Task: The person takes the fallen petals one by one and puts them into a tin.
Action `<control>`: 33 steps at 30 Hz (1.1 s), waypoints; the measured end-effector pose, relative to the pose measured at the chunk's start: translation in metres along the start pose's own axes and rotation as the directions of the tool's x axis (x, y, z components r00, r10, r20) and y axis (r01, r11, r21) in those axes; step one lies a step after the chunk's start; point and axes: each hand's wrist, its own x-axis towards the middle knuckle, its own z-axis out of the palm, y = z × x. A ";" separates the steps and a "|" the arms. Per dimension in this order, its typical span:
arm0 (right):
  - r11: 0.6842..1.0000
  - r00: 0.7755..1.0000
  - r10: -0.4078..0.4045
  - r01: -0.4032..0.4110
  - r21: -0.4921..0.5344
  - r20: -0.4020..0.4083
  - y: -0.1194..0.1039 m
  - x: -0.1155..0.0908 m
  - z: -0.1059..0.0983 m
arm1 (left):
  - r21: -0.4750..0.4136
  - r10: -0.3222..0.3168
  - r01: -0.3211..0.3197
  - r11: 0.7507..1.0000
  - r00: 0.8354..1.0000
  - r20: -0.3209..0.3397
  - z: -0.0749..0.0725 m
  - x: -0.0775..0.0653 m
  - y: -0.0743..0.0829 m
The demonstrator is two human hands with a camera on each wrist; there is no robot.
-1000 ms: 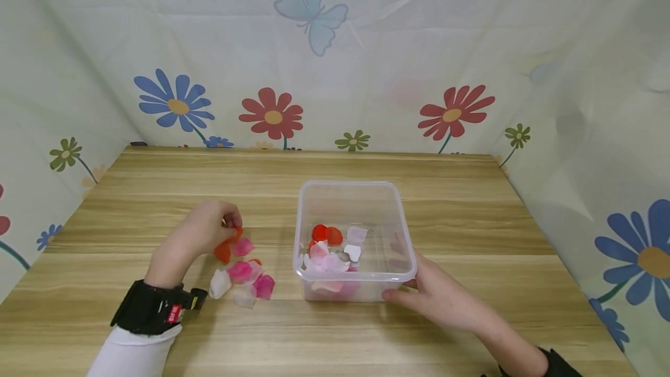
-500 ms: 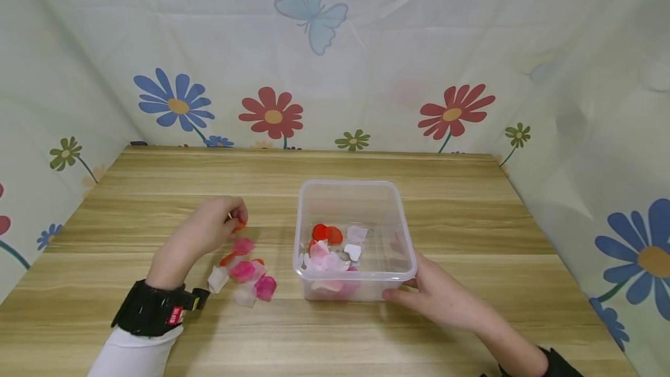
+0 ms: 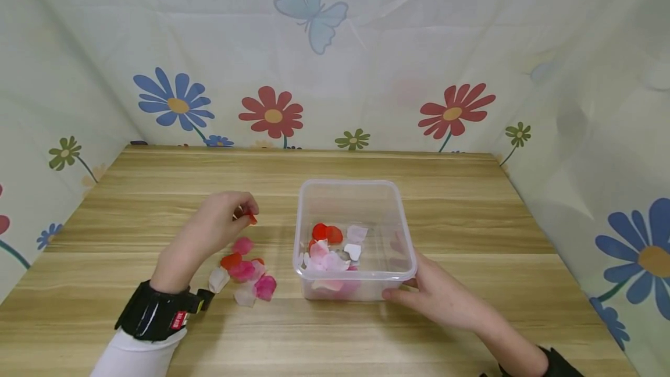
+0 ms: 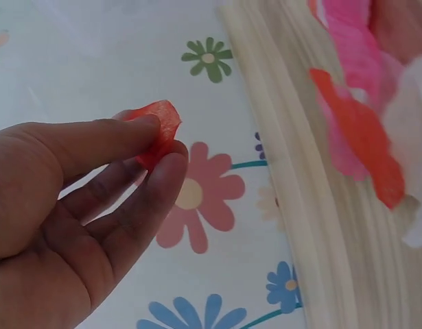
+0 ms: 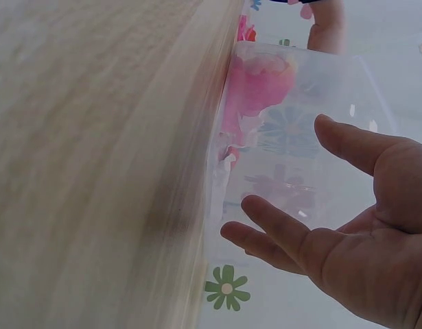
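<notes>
My left hand [image 3: 211,228] is raised to the left of the clear plastic box [image 3: 356,276]. Between thumb and fingertips it pinches a red artificial flower petal [image 4: 167,122]. Below it on the table lie loose petals: a red one [image 3: 231,261], a white one [image 3: 218,279] and several pink ones, such as a dark pink petal [image 3: 265,287]. Inside the box are red petals [image 3: 334,235], pale pink petals [image 3: 331,262] and a white petal [image 3: 353,251]. My right hand [image 3: 445,295] rests against the box's front right corner, its fingers [image 5: 276,223] spread and fairly straight.
The wooden-patterned table [image 3: 450,202] is enclosed at the back and sides by a pale curtain [image 3: 366,63] printed with flowers and a butterfly. A black strap [image 3: 157,312] circles the left wrist.
The left hand has lifted a red petal off the pile and moved a little right and away from me. Another red petal now shows on the pile. The right hand and box stay still.
</notes>
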 end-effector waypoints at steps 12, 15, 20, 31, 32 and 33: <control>1.000 1.000 0.000 0.000 -0.015 0.003 0.000 0.000 0.000 | -0.043 0.114 -0.122 0.992 0.981 -0.159 -0.007 -0.006 0.039; 1.000 1.000 -0.001 0.001 -0.018 0.001 0.000 0.001 0.000 | -0.055 0.156 -0.172 0.984 0.964 -0.213 -0.009 -0.008 0.050; 1.000 1.000 0.001 -0.001 -0.018 0.002 0.000 0.001 0.001 | -0.055 0.244 -0.269 0.962 0.930 -0.276 -0.009 -0.010 0.068; 1.000 1.000 0.005 -0.005 0.000 -0.006 0.001 0.001 0.001 | -0.080 0.405 -0.434 0.897 0.881 -0.244 0.006 -0.009 0.092; 1.000 1.000 0.003 -0.003 0.001 -0.006 0.001 0.001 0.001 | -0.080 0.416 -0.444 0.892 0.879 -0.235 0.008 -0.009 0.093; 1.000 1.000 0.002 -0.002 0.001 -0.006 0.001 0.001 0.001 | -0.082 0.430 -0.457 0.886 0.874 -0.225 0.009 -0.009 0.095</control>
